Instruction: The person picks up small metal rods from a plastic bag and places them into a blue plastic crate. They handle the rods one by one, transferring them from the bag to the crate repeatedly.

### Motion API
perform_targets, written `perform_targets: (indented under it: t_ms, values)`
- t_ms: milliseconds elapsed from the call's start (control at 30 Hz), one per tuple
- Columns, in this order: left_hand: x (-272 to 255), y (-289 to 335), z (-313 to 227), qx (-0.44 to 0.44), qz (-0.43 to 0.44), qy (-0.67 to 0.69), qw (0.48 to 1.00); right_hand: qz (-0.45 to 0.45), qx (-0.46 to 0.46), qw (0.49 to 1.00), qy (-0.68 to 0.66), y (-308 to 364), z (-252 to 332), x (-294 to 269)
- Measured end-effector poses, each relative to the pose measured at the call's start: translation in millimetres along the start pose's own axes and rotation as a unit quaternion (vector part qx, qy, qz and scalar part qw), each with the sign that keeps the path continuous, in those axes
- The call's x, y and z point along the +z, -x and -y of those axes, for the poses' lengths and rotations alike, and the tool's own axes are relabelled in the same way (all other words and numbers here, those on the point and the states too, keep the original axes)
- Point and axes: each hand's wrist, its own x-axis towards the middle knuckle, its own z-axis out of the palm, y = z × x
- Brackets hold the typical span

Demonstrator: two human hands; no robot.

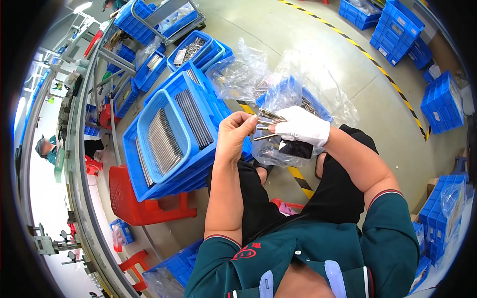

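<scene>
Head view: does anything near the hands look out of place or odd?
Only one oddity: the right hand wears a white glove while the left hand is bare. Both grip thin metal rods. Nothing looks spilled or damaged.

We see shiny bare-metal rods point(268, 124) pinched between a bare left hand point(233, 136) and a right hand point(303, 126) in a white knitted cloth glove. Behind sit crinkled, glossy clear plastic bags point(243, 74), smooth blue plastic crates point(171, 134) and a matt concrete floor point(298, 39).

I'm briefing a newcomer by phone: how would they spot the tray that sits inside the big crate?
Start at the red plastic stool left of the seated person. On it rests a big blue crate, and inside that sits the light-blue tray. Unlike the darker crates around, it is paler, with rounded corners, and holds a neat row of metal rods.
</scene>
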Motion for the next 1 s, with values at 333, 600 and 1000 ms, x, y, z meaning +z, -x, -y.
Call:
perform_targets:
  t_ms: [333,600,1000]
  values:
    - [2.9,0.9,-11.6,0.061,-0.103,-0.079,0.99,0.046,0.048,0.991,-0.116,-3.6,-8.6,-5.2]
    - [7.7,0.7,-3.5,0.029,-0.055,-0.06,0.996,0.076,0.075,0.994,-0.037,-4.4,0.1,0.3]
    - [-4.2,2.9,-10.4,-0.022,0.029,-0.114,0.993,0.057,0.029,0.996,0.07,-8.9,-19.6,2.4]
